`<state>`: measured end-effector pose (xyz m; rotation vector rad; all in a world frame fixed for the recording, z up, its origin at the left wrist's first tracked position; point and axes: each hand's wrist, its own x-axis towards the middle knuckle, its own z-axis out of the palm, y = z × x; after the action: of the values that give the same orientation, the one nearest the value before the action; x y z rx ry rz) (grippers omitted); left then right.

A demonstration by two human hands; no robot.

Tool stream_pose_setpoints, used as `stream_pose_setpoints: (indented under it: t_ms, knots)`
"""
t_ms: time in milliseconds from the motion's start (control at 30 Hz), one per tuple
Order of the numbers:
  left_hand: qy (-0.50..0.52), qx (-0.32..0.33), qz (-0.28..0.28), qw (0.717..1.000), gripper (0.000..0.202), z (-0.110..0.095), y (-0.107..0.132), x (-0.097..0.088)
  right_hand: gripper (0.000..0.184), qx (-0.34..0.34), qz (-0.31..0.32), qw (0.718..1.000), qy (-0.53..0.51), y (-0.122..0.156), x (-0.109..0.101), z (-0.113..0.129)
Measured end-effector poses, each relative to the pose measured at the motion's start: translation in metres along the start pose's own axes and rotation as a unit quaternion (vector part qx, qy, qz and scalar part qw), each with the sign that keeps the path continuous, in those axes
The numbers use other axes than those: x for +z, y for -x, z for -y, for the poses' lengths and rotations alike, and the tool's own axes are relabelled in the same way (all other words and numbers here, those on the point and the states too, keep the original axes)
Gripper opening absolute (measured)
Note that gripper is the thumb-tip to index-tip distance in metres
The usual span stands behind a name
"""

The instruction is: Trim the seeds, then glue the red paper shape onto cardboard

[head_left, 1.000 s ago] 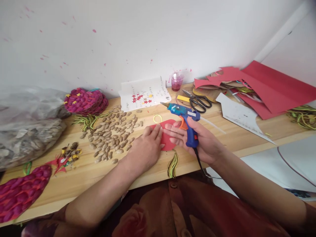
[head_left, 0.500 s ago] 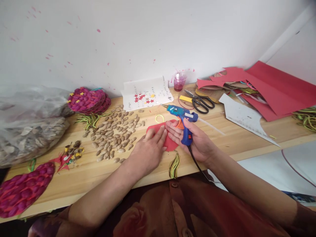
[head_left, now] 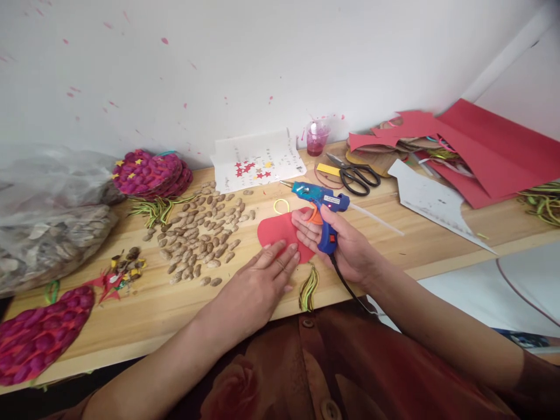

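A red paper cutout (head_left: 272, 228) lies flat on the wooden table, with a yellow loop (head_left: 281, 206) at its far edge and a green-brown tassel (head_left: 309, 287) at its near edge. My left hand (head_left: 265, 277) rests on the cutout's near part, fingers stretched out flat. My right hand (head_left: 345, 248) holds a blue glue gun (head_left: 327, 224), its nozzle pointing to the left above the table. The right fingertips touch the cutout. A white glue stick (head_left: 378, 220) sticks out of the gun's back.
Loose peanuts (head_left: 205, 233) spread to the left, beside stacked purple-red decorations (head_left: 151, 175) and a plastic bag (head_left: 52, 233). Behind are a paper with small stars (head_left: 258, 160), a cup of red liquid (head_left: 316, 140) and black-handled scissors (head_left: 359, 177). Red sheets (head_left: 503, 151) lie at right.
My left hand has slid toward me over the red cutout, uncovering its far left part. The right hand still holds the glue gun in nearly the same place.
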<state>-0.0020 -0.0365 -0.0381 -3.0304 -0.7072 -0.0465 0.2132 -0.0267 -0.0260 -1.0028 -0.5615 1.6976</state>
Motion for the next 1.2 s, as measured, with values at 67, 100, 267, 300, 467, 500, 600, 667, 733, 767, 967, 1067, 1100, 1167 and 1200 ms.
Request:
stream_pose_setpoints:
  t_ms: [67,100,267,300,467,500,600,667,733,767,967,1067,1100,1167,1200]
  knots:
    - [-0.008,0.004,0.003,1.0,0.052,-0.002,0.004,0.001,0.031,-0.001,0.004,1.0,-0.006,0.0,-0.001,-0.001]
    - [-0.012,0.004,0.006,1.0,0.052,-0.003,0.005,0.0,0.03,-0.001,0.004,1.0,-0.013,0.0,0.0,-0.001]
    - [-0.019,0.011,0.013,1.0,0.055,-0.008,0.006,-0.003,0.028,0.015,-0.011,0.999,-0.035,0.001,0.001,0.0]
    - [-0.017,0.012,0.011,1.0,0.055,-0.009,0.006,-0.003,0.028,0.016,-0.011,0.999,-0.038,0.001,0.002,0.0]
    - [0.008,0.021,0.002,1.0,0.056,-0.012,0.011,-0.01,0.027,0.008,-0.01,0.999,-0.035,0.0,0.0,-0.001]
    - [0.019,0.024,0.0,1.0,0.056,-0.013,0.011,-0.012,0.027,0.007,-0.013,0.999,-0.036,-0.001,0.0,-0.001]
    - [0.049,0.015,-0.028,0.998,0.06,-0.013,0.007,-0.016,0.027,0.004,-0.023,0.999,-0.042,-0.001,0.0,-0.001]
    - [0.057,-0.005,-0.054,0.997,0.059,-0.011,0.001,-0.016,0.026,0.005,-0.027,0.999,-0.043,-0.002,0.001,-0.001]
    - [0.055,-0.027,-0.069,0.996,0.057,-0.008,-0.005,-0.012,0.025,0.005,-0.025,0.999,-0.048,-0.001,0.001,-0.001]
    - [0.053,-0.037,-0.075,0.995,0.056,-0.006,-0.009,-0.01,0.024,0.004,-0.022,0.998,-0.052,-0.002,0.001,-0.002]
    - [0.01,-0.107,-0.054,0.993,0.053,0.002,-0.032,0.001,0.022,-0.008,-0.005,0.997,-0.07,-0.003,-0.001,-0.004]
    - [0.004,-0.138,-0.049,0.989,0.052,0.005,-0.043,-0.003,0.022,-0.006,-0.002,0.998,-0.069,-0.002,-0.001,-0.004]
    - [0.006,-0.152,-0.046,0.987,0.055,0.007,-0.046,-0.006,0.022,-0.005,-0.001,0.998,-0.069,-0.002,-0.001,-0.004]
    - [0.012,-0.18,-0.036,0.983,0.061,0.01,-0.05,-0.013,0.021,-0.004,0.001,0.998,-0.07,-0.002,-0.001,-0.004]
    - [0.016,-0.19,-0.029,0.981,0.063,0.012,-0.051,-0.016,0.022,-0.004,0.001,0.998,-0.069,-0.002,-0.001,-0.004]
